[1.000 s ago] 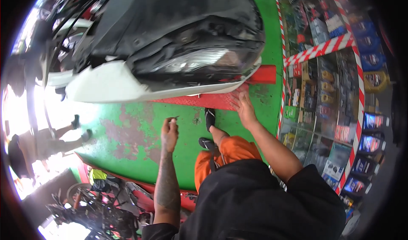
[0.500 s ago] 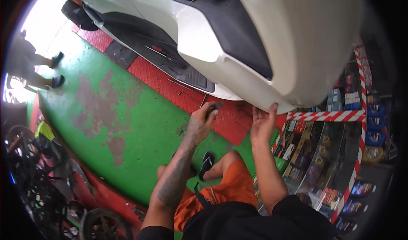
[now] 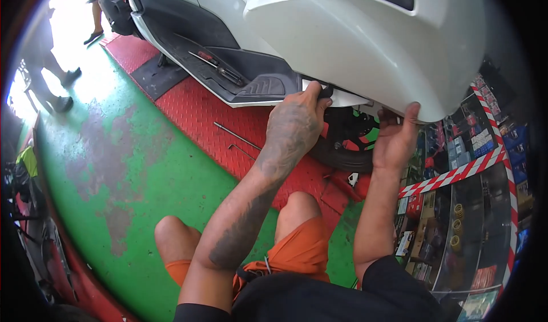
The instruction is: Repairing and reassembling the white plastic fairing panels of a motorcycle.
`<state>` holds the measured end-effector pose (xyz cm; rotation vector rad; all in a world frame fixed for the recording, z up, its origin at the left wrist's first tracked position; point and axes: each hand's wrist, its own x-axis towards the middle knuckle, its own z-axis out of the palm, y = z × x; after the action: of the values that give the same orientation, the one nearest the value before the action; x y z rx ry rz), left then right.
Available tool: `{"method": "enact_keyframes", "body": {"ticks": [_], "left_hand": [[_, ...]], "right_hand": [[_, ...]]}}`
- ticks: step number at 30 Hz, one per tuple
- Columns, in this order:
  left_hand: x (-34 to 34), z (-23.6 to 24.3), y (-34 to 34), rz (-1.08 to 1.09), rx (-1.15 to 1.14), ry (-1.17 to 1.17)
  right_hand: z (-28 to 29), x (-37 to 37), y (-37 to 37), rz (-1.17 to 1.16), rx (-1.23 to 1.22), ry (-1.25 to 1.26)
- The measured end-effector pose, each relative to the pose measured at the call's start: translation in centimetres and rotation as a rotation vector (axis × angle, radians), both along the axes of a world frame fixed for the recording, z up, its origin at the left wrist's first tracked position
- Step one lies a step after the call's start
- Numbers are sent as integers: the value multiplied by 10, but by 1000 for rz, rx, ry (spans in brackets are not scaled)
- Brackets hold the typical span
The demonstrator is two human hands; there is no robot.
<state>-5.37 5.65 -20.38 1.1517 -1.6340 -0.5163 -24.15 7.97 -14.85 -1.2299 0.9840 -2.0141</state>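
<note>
A scooter's large white body panel point(image 3: 354, 48) leans over my arms. My left hand point(image 3: 299, 114) is closed round a small black object point(image 3: 326, 91), its kind partly hidden by my fingers. That hand is at the gap between the panel's lower edge and the black footboard point(image 3: 268, 85). Further right, my right hand point(image 3: 395, 139) grips the lower edge of the white panel, thumb on the outer face and fingers curled underneath. Below the gap shows the dark front wheel point(image 3: 345, 156). On the footboard lie screwdrivers point(image 3: 214, 65).
Long metal rods point(image 3: 237, 134) lie on the red ramp point(image 3: 194, 108) under the scooter. At right stands a glass display case point(image 3: 456, 219) with striped tape, holding boxes. Two people stand at the far left. The floor point(image 3: 142, 168) is green and worn.
I have moved in lower and closer to the scooter. My left hand has come up with the black object to the panel's gap. My right hand stays at the panel's lower edge.
</note>
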Motion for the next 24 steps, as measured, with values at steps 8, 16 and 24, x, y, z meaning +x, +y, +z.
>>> {"method": "enact_keyframes", "body": {"ticks": [8, 16, 24], "left_hand": [[-1, 14, 9, 29, 19, -58], [40, -63, -12, 212, 47, 281], [77, -42, -56, 227, 158, 199]], "right_hand": [[0, -2, 2, 65, -10, -7], [-13, 0, 11, 192, -23, -179], [-28, 0, 28, 315, 38, -111]]}}
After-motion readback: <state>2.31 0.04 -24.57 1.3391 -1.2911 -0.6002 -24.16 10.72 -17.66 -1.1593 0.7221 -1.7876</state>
